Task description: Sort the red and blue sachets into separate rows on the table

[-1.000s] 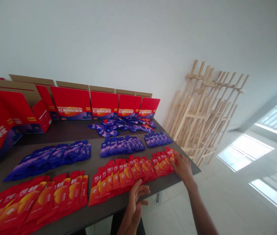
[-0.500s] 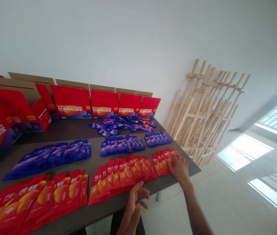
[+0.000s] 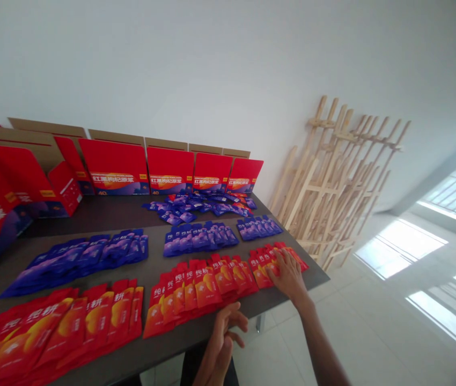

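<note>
My right hand [image 3: 289, 276] lies over the rightmost row of red pouches [image 3: 260, 269], fingers stretched out and touching their tops. It covers part of that row. My left hand [image 3: 225, 335] hangs at the table's front edge, holding nothing, with its fingers loosely bent and apart. Just beyond it is a fanned row of red pouches [image 3: 204, 287]. A larger spread of red pouches [image 3: 67, 332] fills the front left. Behind the red rows lie overlapping blue pouches in three groups: left [image 3: 87, 257], middle [image 3: 199, 237] and right [image 3: 258, 228].
Red cartons [image 3: 117, 166] with raised flaps line the back of the dark table [image 3: 155, 214]. A loose heap of blue pouches [image 3: 204, 205] lies before them. Wooden easels [image 3: 328, 187] lean against the wall beyond the table's right end.
My right hand has shifted slightly left across the red pouches, uncovering more of those at the right end. My left hand stays nearly where it was.
</note>
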The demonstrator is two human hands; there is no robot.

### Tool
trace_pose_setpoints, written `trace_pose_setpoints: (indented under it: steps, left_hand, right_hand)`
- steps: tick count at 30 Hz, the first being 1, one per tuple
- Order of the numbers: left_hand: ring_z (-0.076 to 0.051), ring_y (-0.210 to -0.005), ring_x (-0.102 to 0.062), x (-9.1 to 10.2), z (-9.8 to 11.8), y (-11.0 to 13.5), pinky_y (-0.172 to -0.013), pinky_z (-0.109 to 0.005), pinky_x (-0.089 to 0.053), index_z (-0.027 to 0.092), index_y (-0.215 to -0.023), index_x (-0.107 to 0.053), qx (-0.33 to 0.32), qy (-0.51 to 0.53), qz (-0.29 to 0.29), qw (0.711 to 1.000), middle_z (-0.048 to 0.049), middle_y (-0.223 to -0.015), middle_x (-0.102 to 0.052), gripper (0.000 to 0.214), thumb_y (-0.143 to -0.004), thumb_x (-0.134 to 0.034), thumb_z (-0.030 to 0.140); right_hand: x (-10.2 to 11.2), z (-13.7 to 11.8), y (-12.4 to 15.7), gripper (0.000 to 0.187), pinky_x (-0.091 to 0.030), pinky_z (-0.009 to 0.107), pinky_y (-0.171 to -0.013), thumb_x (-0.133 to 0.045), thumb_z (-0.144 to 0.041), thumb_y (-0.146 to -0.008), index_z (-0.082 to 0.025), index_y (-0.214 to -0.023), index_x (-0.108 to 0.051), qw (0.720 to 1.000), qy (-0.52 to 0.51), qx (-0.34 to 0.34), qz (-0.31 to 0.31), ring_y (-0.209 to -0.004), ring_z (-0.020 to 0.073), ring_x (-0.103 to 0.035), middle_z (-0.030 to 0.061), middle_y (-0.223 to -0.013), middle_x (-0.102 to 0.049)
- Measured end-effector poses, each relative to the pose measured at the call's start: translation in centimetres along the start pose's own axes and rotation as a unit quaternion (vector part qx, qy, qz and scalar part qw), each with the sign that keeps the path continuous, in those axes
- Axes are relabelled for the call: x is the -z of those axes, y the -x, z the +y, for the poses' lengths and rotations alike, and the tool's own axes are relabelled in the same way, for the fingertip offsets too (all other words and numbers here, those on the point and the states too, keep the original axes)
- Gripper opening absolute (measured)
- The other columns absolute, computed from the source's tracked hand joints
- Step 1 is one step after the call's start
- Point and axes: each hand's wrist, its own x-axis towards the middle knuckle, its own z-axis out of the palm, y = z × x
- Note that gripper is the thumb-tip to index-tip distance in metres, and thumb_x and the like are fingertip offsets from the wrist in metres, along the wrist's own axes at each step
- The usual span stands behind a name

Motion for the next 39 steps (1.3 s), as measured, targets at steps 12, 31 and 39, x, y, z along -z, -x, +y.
trace_pose_setpoints:
  steps: [12, 31, 39]
  left_hand:
    - [-0.027, -0.105, -0.059, 0.0, -0.2, 0.5, -0.082, -0.037, -0.051, 0.024, -0.138, -0.061, 0.0, -0.027, -0.03, 0.999, -0.0119, -0.114, -0.064, 0.065, -0.099, -0.047, 0.074]
    - [-0.027, -0.105, -0.057, -1.0, 1.2, 0.8, -0.083, -0.035, -0.05, 0.024, -0.133, -0.065, -0.015, -0.048, -0.025, 0.998, -0.0112, -0.113, -0.063, 0.062, -0.101, -0.044, 0.073]
    - [-0.027, -0.105, -0.057, -0.7, 1.3, 1.0, -0.084, -0.036, -0.049, 0.026, -0.136, -0.064, -0.021, -0.052, -0.037, 0.998, -0.0107, -0.115, -0.063, 0.06, -0.103, -0.041, 0.07]
  right_hand:
    - [0.5, -0.7, 0.7, 0.059, -0.031, 0.051, -0.12, -0.037, -0.047, -0.105, -0.015, -0.154, -0.05, 0.998, 0.032, -0.049, -0.025, -0.15, 0.0325, -0.039, 0.0201, -0.164, -0.04]
    - [2.1, -2.2, 0.3, 0.053, -0.04, 0.052, -0.1, -0.039, -0.039, -0.101, -0.012, -0.139, -0.064, 0.985, 0.064, -0.162, 0.022, -0.117, 0.0369, -0.058, 0.0223, -0.129, -0.065]
    - [2.3, -2.5, 0.6, 0.052, -0.04, 0.05, -0.099, -0.042, -0.042, -0.1, -0.013, -0.137, -0.065, 0.984, 0.066, -0.163, 0.021, -0.117, 0.0374, -0.057, 0.0211, -0.127, -0.065]
